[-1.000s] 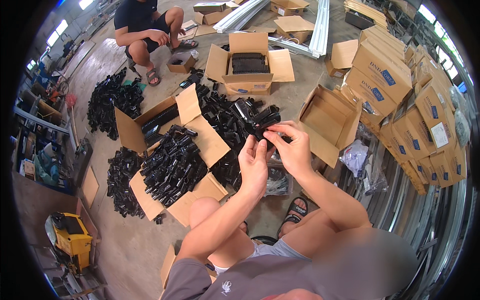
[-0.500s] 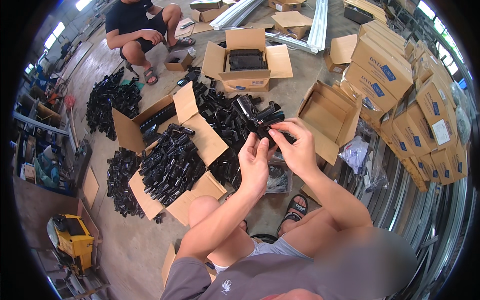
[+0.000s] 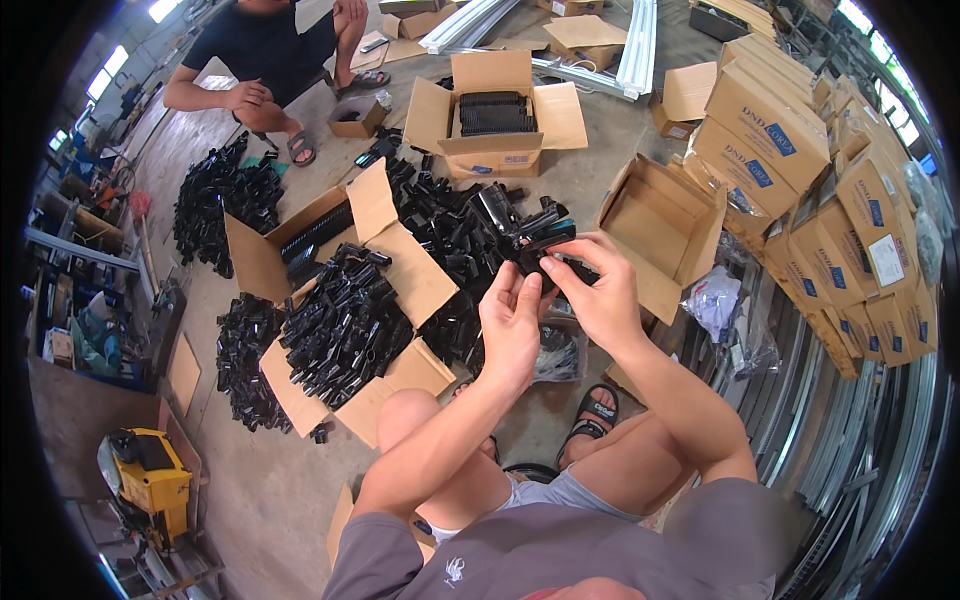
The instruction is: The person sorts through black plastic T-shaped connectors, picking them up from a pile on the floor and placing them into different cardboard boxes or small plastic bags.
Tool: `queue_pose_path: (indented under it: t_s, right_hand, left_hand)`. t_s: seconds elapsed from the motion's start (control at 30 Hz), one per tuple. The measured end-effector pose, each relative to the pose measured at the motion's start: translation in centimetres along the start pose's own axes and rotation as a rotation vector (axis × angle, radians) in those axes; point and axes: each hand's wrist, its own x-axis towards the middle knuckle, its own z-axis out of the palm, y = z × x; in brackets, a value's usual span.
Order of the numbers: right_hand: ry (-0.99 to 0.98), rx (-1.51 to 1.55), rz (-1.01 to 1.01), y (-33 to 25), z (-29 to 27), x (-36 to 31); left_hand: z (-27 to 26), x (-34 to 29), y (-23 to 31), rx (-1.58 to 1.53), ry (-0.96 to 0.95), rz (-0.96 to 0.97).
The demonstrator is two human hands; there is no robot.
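Observation:
In front of my knees, my left hand (image 3: 511,325) and my right hand (image 3: 602,295) are close together. Both are closed, thumbs and fingertips pinching a bundle of glossy black plastic parts (image 3: 545,232) that fan out away from me. Fingers partly cover the bundle's near end, so how its pieces join is hidden. Beyond it lies a pile of similar black parts (image 3: 450,235). To the left, more loose black parts (image 3: 350,320) are heaped on an open cardboard box (image 3: 405,262), which also has neat rows of black pieces inside.
Another open carton (image 3: 490,158) holding stacked black pieces stands ahead. An open box (image 3: 655,235) sits right of my hands, near stacked cartons (image 3: 765,150) and long metal profiles (image 3: 800,430). A co-worker (image 3: 265,50) squats at far left. A yellow machine (image 3: 155,480) stands at lower left.
My hands have shifted very slightly right, still pinching the black parts. The co-worker has leaned to the left, and one of their hands has moved to the other knee.

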Motion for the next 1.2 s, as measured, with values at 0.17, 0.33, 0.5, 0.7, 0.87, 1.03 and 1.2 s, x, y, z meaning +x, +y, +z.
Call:
queue_pose_path:
  t_s: [0.17,0.33,0.5,0.7,0.87,1.03,1.2]
  right_hand:
    - [-0.003,-0.038,0.034,-0.2,0.1,-0.2]
    - [0.009,-0.128,-0.042,-0.8,0.3,-0.2]
    - [0.050,0.015,0.007,0.6,0.7,-0.4]
    - [0.058,-0.050,0.003,-0.4,0.7,-0.5]
    - [0.084,0.017,0.018,0.2,1.1,-0.7]
    - [0.063,-0.046,-0.017,0.2,0.6,-0.6]
    - [0.034,0.032,0.050,1.1,0.9,-0.9]
  left_hand:
    - [-0.1,0.1,-0.5,0.039,0.005,0.013]
    - [-0.5,0.1,-0.7,0.045,-0.021,0.019]
    - [-0.3,0.3,-0.9,0.056,-0.017,0.018]
    - [-0.3,-0.1,-0.3,0.053,-0.021,-0.016]
    - [-0.5,0.0,-0.9,0.070,-0.009,0.014]
    - [-0.3,0.0,-0.6,0.022,-0.028,0.009]
    - [-0.3,-0.1,-0.7,0.041,-0.026,0.009]
